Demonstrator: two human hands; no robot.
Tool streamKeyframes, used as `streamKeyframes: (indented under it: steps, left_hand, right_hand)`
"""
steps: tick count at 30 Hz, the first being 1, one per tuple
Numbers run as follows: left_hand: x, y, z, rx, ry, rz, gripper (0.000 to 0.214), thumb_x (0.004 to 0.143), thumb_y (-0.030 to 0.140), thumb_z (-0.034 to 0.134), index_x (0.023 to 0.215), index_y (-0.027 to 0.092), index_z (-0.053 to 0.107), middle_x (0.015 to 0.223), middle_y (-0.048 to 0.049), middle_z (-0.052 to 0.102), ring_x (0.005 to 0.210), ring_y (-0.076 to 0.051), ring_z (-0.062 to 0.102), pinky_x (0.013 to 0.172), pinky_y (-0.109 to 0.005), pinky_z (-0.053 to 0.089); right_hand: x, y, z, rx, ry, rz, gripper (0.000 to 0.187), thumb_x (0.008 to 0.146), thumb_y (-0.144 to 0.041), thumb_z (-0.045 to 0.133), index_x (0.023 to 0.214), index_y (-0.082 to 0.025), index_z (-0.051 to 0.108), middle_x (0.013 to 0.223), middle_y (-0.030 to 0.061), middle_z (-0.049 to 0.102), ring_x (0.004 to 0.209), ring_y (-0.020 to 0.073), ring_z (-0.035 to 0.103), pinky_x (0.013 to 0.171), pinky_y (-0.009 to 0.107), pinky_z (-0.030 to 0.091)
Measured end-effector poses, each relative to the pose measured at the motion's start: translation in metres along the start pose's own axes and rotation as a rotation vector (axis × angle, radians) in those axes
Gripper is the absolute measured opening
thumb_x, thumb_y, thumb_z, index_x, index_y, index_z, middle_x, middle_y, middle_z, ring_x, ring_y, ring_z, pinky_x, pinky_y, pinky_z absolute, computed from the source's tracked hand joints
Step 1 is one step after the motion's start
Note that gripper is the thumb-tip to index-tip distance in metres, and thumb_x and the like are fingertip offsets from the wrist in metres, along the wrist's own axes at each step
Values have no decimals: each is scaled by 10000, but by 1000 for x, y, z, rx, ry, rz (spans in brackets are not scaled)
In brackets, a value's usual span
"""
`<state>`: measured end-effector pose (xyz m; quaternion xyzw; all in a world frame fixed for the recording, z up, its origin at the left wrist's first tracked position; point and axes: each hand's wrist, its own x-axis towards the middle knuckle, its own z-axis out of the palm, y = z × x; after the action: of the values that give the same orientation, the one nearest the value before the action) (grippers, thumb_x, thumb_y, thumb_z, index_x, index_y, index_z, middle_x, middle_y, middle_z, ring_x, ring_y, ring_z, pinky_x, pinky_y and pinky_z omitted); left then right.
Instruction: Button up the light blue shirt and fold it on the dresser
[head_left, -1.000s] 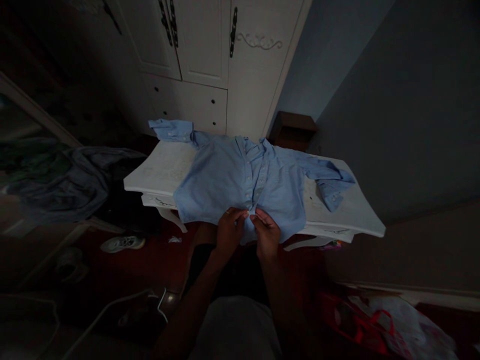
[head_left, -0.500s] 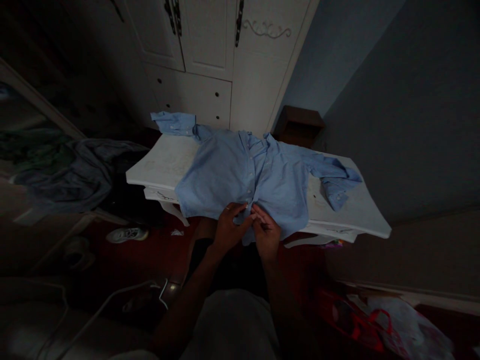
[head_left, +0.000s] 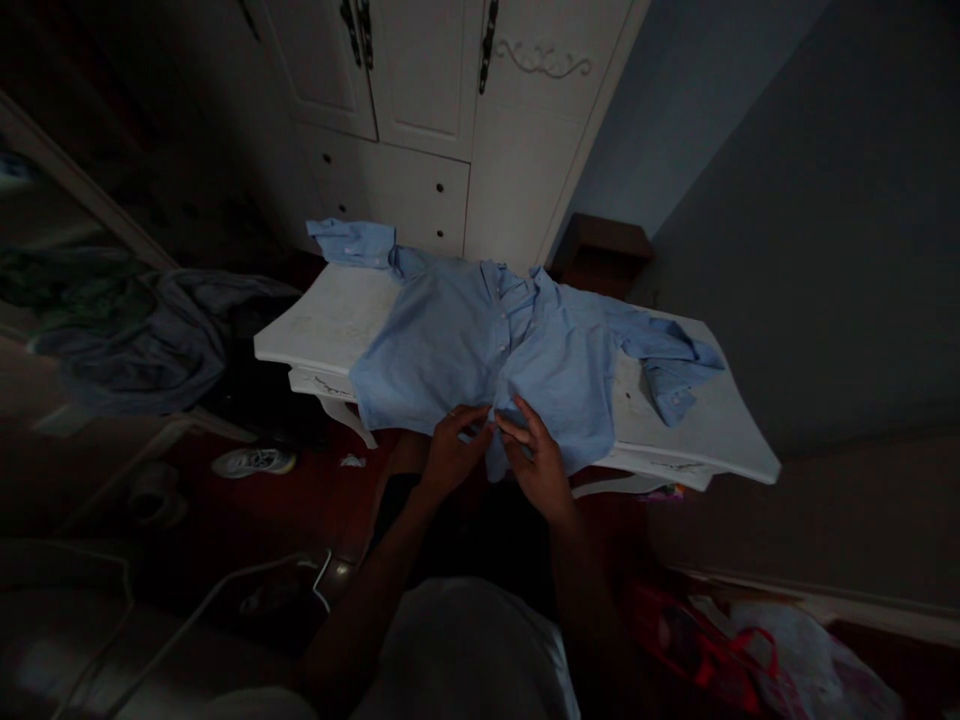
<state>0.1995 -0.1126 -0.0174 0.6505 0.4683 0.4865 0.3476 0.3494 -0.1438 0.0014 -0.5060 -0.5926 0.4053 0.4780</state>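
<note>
A light blue button-up shirt (head_left: 427, 350) lies spread over a white table (head_left: 307, 325), collar toward the back and hem hanging over the front edge. Its front is open near the collar, and the two front edges meet lower down. At the hem, my left hand (head_left: 456, 448) pinches the shirt's front edge between thumb and fingers. Right beside it, my right hand (head_left: 534, 458) grips the other front edge, its index finger raised a little. The fingertips of both hands almost touch. Whether a button sits between them is too dark to tell.
Behind the table stands a white wardrobe (head_left: 420, 90), with a small brown cabinet (head_left: 607, 245) beside it. Piled clothes (head_left: 180, 330) lie at the left, above a shoe (head_left: 255, 461) on the floor. A red bag (head_left: 705, 640) and plastic bags (head_left: 810, 650) are at lower right.
Both hands have shifted slightly left and up along the shirt's front edges. My right hand's fingers have spread and lifted a little. The shirt's lower front has shifted with them.
</note>
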Motion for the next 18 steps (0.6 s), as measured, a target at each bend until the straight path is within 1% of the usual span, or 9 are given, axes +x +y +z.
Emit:
streamKeyframes:
  steps: [3,6,10,14,18]
  left_hand:
    - [0,-2,1,43,15,30,179,873,196,592,1022,194,691,937,-35,708,822,-141,661,759,-278,543]
    - [0,-2,3,82,29,68,188,879,170,557,1018,186,683,944,-45,704,827,-147,658,753,-281,540]
    - [-1,0,8,170,23,62,207,847,127,554,997,196,679,933,-40,694,828,-156,649,766,-297,535]
    - [-3,3,13,239,17,65,184,791,111,611,941,195,676,890,-31,680,845,-176,643,779,-311,527]
    - [-4,1,12,228,9,93,152,820,149,628,959,190,673,898,-38,682,853,-178,641,789,-314,526]
  right_hand:
    - [3,-3,-2,-41,-14,-9,586,899,-211,573,1459,-273,411,1164,54,719,1225,231,593,1113,497,379]
    - [5,-6,-2,-98,-22,-25,535,902,-214,565,1423,-279,465,1170,50,716,1173,236,631,1062,484,444]
    - [5,-6,1,-99,44,-41,459,898,-249,578,1355,-281,543,1108,45,741,1040,230,698,966,448,529]
    - [6,2,2,-81,68,-61,427,888,-253,584,1315,-265,581,1044,34,759,972,203,719,927,403,554]
    - [6,9,0,-67,46,-31,418,906,-266,572,1324,-256,570,1070,49,753,972,205,718,921,407,552]
